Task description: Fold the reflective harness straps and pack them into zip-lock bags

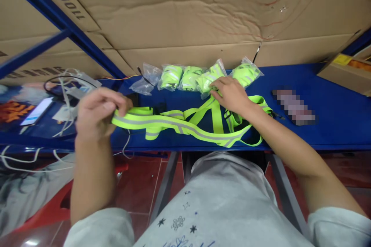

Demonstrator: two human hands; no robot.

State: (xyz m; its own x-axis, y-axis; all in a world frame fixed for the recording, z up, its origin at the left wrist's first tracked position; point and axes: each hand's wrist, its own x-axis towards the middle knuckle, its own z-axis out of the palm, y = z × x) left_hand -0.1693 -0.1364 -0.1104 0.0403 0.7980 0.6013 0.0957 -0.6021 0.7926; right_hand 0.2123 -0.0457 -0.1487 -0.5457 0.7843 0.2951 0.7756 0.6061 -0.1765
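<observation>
A neon-yellow reflective strap harness [203, 134] with grey stripes lies stretched along the front of the blue table. At its left end, my left hand [101, 110] is closed around the strap, lifting that end off the tabletop. My right hand [230, 93] is closed, its thumb and fingers pinching an upper strap of the harness. Black buckles [227, 115] show beneath my right wrist, amid looped strap. Just behind my right hand lie bagged reflective bundles, including one bag [211, 78] close to its fingertips and another bag [245, 73] farther right.
Farther left in the back row are more bagged bundles [171, 77] and a transparent plastic bag [146, 79]. White cables [66, 100] and a phone [37, 111] occupy the left side. A pixelated object [294, 106] lies at right, before an open cardboard box [344, 73]. Cardboard [185, 19] stands behind.
</observation>
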